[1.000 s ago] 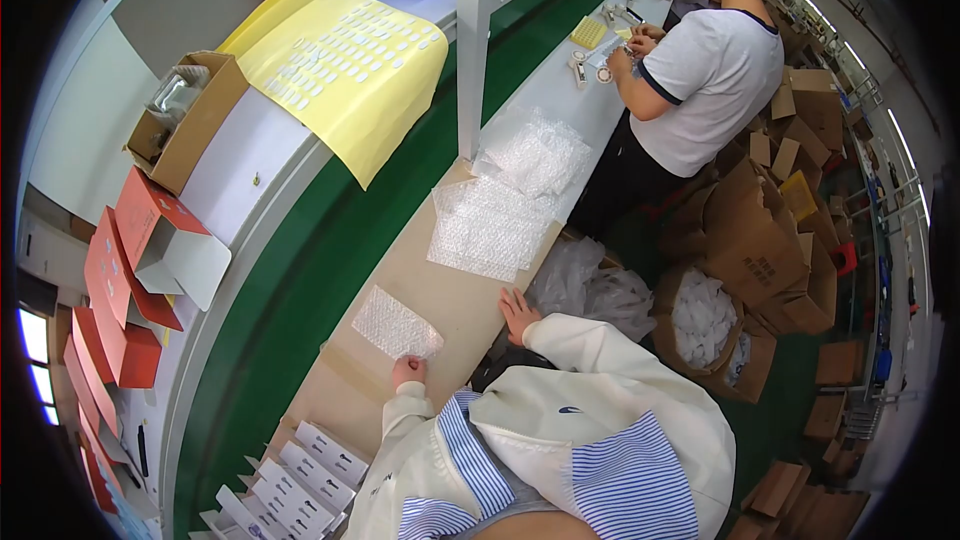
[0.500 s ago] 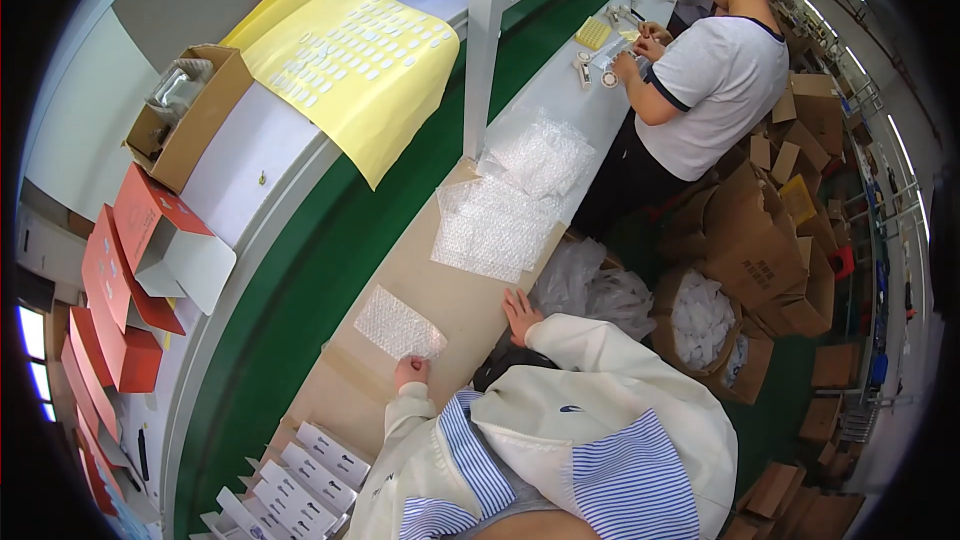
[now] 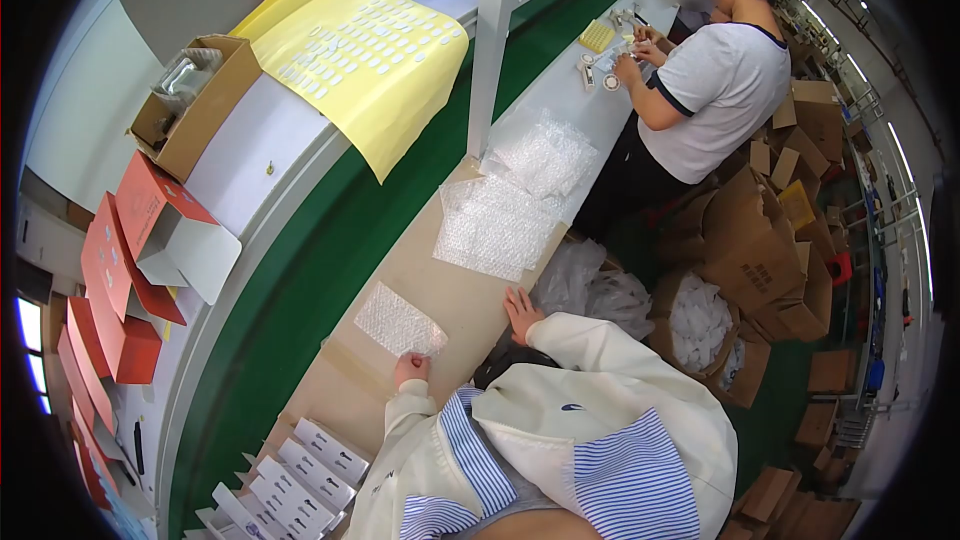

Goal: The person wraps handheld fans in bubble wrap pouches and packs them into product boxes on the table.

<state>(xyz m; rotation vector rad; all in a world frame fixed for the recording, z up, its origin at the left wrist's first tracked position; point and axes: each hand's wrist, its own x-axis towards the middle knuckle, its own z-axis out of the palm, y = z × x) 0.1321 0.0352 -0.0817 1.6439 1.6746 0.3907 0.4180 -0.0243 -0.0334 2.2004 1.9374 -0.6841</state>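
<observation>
My left hand (image 3: 411,369) is closed at the lower right corner of a small bubble-wrap sheet (image 3: 398,322), which lies flat on the tan bench top; whether its fingertips pinch the sheet or something tiny is too small to tell. On the bench's right edge rests my right hand (image 3: 521,313), fingers spread, holding nothing. Beyond it lies a pile of larger bubble-wrap sheets (image 3: 495,225), with more crumpled wrap (image 3: 545,155) behind.
White boxes (image 3: 295,485) stand at the bench's near end. A metal post (image 3: 490,60) rises beside the bench. Left, a shelf holds red boxes (image 3: 150,230) and a yellow sheet (image 3: 370,70). A person (image 3: 715,70) works at the far end; cartons (image 3: 760,240) stand right.
The view has shifted slightly, so the shelf and post appear a little further right. Both my hands and the small sheet hold their places on the bench. The other person's hands have moved slightly.
</observation>
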